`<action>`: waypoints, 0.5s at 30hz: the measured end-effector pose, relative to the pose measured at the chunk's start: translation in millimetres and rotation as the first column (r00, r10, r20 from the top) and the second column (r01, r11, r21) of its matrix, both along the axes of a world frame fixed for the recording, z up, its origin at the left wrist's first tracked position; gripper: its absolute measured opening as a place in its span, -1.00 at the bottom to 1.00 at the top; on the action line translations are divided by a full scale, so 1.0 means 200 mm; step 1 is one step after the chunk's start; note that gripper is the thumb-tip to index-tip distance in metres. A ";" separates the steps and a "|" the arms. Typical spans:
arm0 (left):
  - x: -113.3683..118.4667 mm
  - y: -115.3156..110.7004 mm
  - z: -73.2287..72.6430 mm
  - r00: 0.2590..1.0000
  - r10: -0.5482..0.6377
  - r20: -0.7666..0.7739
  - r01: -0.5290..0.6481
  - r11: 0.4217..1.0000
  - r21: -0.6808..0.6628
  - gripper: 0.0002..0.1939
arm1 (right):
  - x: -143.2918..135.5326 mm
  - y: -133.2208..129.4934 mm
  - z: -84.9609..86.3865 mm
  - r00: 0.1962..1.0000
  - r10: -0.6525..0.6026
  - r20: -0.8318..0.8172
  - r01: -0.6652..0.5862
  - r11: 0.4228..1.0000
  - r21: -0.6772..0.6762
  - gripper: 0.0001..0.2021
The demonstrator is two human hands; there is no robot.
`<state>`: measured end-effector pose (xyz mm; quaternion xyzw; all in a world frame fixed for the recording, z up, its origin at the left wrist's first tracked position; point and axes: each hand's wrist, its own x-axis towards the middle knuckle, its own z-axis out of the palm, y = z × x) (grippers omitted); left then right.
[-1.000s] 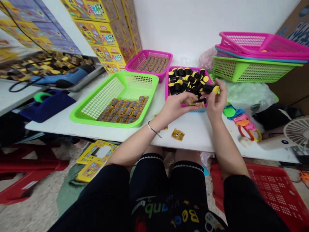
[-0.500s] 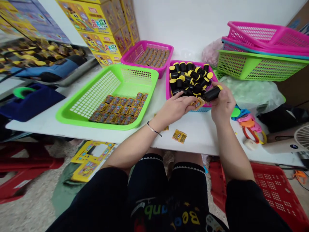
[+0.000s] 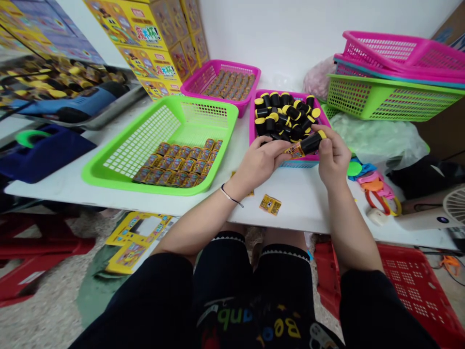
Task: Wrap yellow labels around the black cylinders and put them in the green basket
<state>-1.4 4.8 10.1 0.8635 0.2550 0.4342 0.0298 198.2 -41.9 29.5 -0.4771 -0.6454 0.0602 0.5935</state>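
Note:
My right hand (image 3: 334, 157) grips a small black cylinder with a yellow cap (image 3: 311, 143), held tilted with the cap up to the right. My left hand (image 3: 263, 159) pinches a printed yellow-orange sleeve label (image 3: 295, 150) at the cylinder's lower end. The label touches that end; how far it reaches over it is hard to see. Both hands are over the front edge of a pink basket (image 3: 252, 127) heaped with black, yellow-capped cylinders (image 3: 290, 112). A loose flat label (image 3: 270, 204) lies on the white table, and others are partly hidden by my left forearm.
Left of my hands, a green basket (image 3: 109, 186) holds rows of labelled cylinders (image 3: 181, 165). Behind it stand another pink basket (image 3: 189, 91) and stacked yellow boxes (image 3: 145, 34). At right are stacked baskets (image 3: 392, 99), coloured bands (image 3: 378, 186) and a fan (image 3: 428, 208).
The label and the cylinder have come together in line, the label now opened out against the cylinder's end. My right hand has shifted slightly left and down.

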 end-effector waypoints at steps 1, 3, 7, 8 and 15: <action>0.00 0.00 0.00 1.000 0.002 0.009 -0.002 1.000 -0.012 -0.58 | 0.00 0.01 -0.01 0.999 0.022 -0.028 -0.023 1.000 -0.015 -0.49; 0.00 0.00 0.00 1.000 0.007 0.029 -0.006 1.000 -0.015 -0.59 | 0.01 0.03 -0.03 0.996 0.050 -0.079 -0.054 0.997 -0.054 -0.48; -0.01 0.01 -0.01 0.998 -0.010 0.069 0.009 1.000 0.013 -0.59 | 0.00 0.03 -0.03 0.989 0.070 -0.134 -0.083 0.992 -0.097 -0.45; 0.00 0.02 -0.02 0.996 -0.023 0.087 0.022 1.000 0.010 -0.59 | -0.01 0.02 -0.02 0.988 0.082 -0.128 -0.095 0.991 -0.098 -0.45; 0.03 -0.05 -0.02 0.945 -0.191 0.265 0.267 0.920 -0.288 -0.49 | -0.02 0.00 0.03 0.963 0.268 -0.010 -0.268 0.962 -0.046 -0.55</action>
